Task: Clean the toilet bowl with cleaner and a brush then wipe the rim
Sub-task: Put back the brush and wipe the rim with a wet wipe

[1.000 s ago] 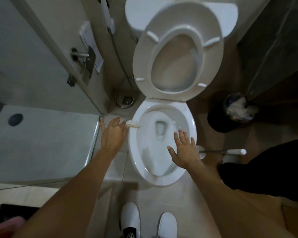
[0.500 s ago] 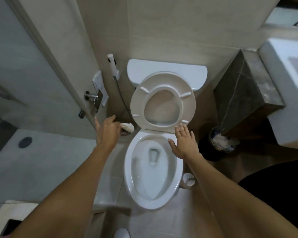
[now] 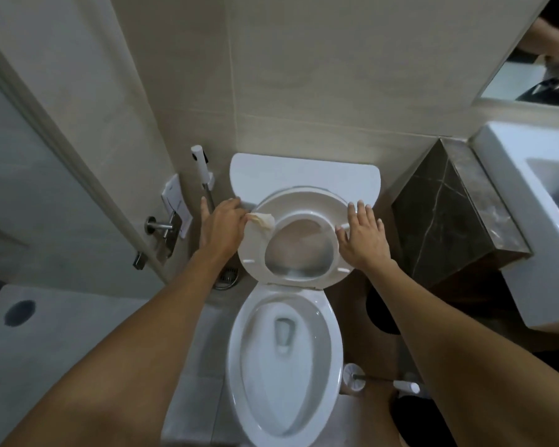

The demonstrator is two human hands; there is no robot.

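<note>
Both hands have risen from the bowl (image 3: 284, 366) to the raised seat (image 3: 299, 217): the left hand (image 3: 221, 225) pinches a tissue wad (image 3: 261, 221) against its near edge, the right hand (image 3: 362, 232) lies flat with fingers spread opposite, so rim wiping looks finished.

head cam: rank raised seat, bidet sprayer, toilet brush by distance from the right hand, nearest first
From the right hand:
1. Raised seat: touching, fingers spread on its right edge.
2. Bidet sprayer: across the seat, on the left wall.
3. Toilet brush: on the floor, right of the bowl.
</note>
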